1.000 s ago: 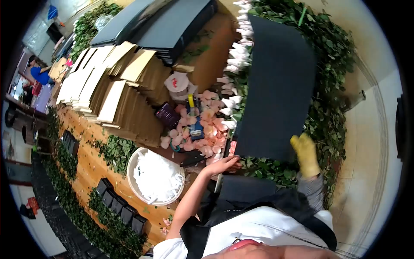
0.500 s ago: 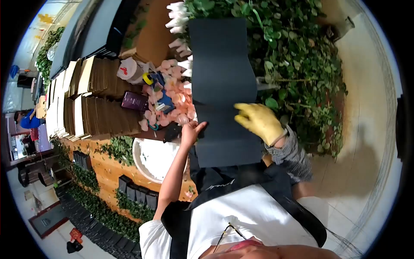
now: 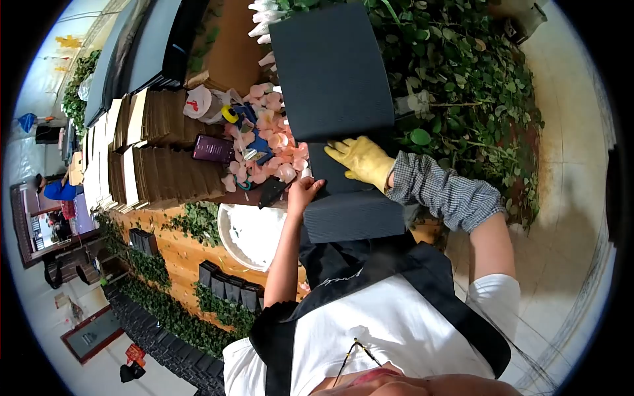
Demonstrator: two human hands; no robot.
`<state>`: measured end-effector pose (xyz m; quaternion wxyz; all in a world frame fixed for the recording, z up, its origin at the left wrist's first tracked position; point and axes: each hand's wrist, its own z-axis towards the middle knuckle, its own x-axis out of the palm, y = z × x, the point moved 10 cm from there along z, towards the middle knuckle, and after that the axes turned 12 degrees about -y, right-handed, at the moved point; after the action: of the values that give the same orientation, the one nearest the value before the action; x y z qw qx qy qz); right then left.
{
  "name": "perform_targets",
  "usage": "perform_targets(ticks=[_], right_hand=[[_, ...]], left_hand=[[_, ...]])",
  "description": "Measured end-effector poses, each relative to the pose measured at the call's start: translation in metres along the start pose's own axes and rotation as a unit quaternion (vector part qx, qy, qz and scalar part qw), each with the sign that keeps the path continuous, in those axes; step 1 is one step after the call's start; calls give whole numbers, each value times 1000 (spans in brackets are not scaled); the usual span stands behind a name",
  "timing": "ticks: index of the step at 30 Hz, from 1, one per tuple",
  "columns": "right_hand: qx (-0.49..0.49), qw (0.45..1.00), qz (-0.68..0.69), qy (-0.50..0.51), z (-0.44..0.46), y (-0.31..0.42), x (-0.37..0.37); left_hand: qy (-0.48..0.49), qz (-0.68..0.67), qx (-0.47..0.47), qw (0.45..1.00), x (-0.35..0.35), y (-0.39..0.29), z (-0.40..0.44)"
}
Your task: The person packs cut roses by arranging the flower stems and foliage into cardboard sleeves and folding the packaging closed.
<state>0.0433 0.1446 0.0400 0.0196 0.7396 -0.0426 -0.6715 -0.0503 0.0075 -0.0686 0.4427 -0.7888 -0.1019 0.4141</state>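
A black corrugated sheet lies in front of me, bent across its lower part, with a ribbed flap near my apron. My left hand pinches the sheet's left edge beside the bend. My right hand, in a yellow rubber glove, lies on the sheet at the bend with its fingers spread and pointing left. White cone-shaped bud covers show past the sheet's upper left edge. Leafy green stems lie to its right.
Pink petals, a phone and yellow tape lie left of the sheet. Cardboard stacks stand farther left. A white-filled tub is below them. A person in blue is at the far left.
The view has shifted, and the sheet has come nearer and is now bent. My gloved right hand has moved left from the leaves onto it. My left hand stays at its left edge.
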Motion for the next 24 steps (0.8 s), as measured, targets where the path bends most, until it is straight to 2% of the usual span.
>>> perform_targets(ticks=[1, 3, 4, 6, 8, 9, 10, 11, 12, 13, 14, 15, 16, 18, 20, 21, 22, 24], right_hand=[[-35, 995, -27, -89, -2, -2, 27], [-23, 996, -16, -89, -2, -2, 24], [-16, 996, 1, -87, 1, 1, 22], [-5, 990, 59, -127, 3, 2, 3], [-17, 994, 54, -93, 6, 5, 6], [-15, 993, 86, -81, 6, 5, 6], [-37, 992, 50, -106, 5, 9, 1], [-24, 997, 25, -66, 5, 9, 10], [-26, 997, 0, -76, 5, 12, 11], [-21, 997, -18, -67, 6, 14, 13], [-13, 998, -37, -59, 5, 16, 15], [-17, 995, -52, -79, 5, 17, 19], [-18, 993, -66, -99, 4, 18, 20], [-34, 993, -47, -102, 1, 19, 12], [-21, 996, -44, -79, 2, 17, 19], [-23, 994, -57, -88, 1, 14, 26], [-17, 994, -57, -92, 2, 11, 23], [-14, 995, -46, -85, 0, 12, 25]], left_hand=[[4, 25, -1, 1000, -1, -2, 0], [17, 61, 1, 998, -2, -5, 0], [9, 37, 28, 999, -2, -7, -1], [34, 81, 14, 996, -8, -3, -4], [11, 72, 82, 994, -62, -55, -13], [-56, 62, 123, 989, -107, -71, -10], [-117, 57, 164, 978, -157, -86, -7], [-214, 64, 154, 963, -218, -100, -8], [-304, 72, 148, 938, -278, -116, -10], [-434, 140, 248, 855, -330, -148, -25], [-465, 256, 219, 819, -368, -159, -27], [-479, 299, 182, 805, -398, -167, -24], [-507, 336, 219, 763, -419, -166, -18], [-539, 383, 156, 734, -448, -126, 15], [-436, 420, 67, 793, -446, -107, 38], [-406, 429, 60, 805, -438, -102, 43], [-445, 459, 121, 759, -434, -118, 37], [-442, 513, 85, 731, -429, -114, 40]])
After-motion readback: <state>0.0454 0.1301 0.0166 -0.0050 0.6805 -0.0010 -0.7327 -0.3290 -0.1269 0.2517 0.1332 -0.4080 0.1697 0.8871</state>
